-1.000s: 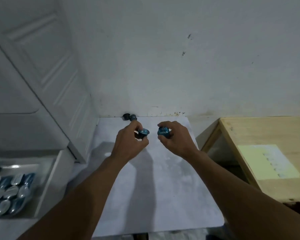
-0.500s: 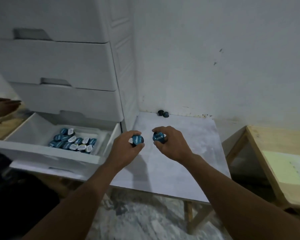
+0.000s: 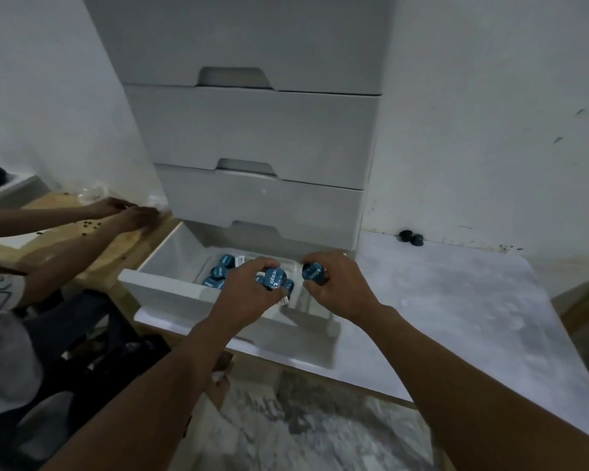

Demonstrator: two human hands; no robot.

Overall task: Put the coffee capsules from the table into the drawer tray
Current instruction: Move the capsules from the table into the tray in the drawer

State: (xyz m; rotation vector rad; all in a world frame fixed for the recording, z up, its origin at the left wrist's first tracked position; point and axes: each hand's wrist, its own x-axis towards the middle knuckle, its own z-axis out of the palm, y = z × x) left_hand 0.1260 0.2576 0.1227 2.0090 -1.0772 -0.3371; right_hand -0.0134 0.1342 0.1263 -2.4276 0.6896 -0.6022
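Observation:
My left hand [image 3: 249, 287] grips a blue coffee capsule [image 3: 275, 278], foil lid toward me, over the open bottom drawer [image 3: 170, 287]. My right hand [image 3: 337, 283] grips a second blue capsule [image 3: 314, 273] above the drawer's right end. Inside the drawer a clear tray [image 3: 295, 266] holds several blue capsules [image 3: 222, 266], partly hidden by my left hand. Two dark capsules [image 3: 410, 237] sit on the white table [image 3: 456, 300] against the wall.
A white drawer cabinet [image 3: 262, 137] stands behind the open drawer, its upper drawers closed. Another person's hands [image 3: 130, 212] rest on a wooden table [image 3: 48, 239] at the left. Stone floor [image 3: 320, 430] shows below the drawer.
Both my hands carried their capsules left from above the white table to above the open drawer. My view swung left, so the cabinet now fills the middle.

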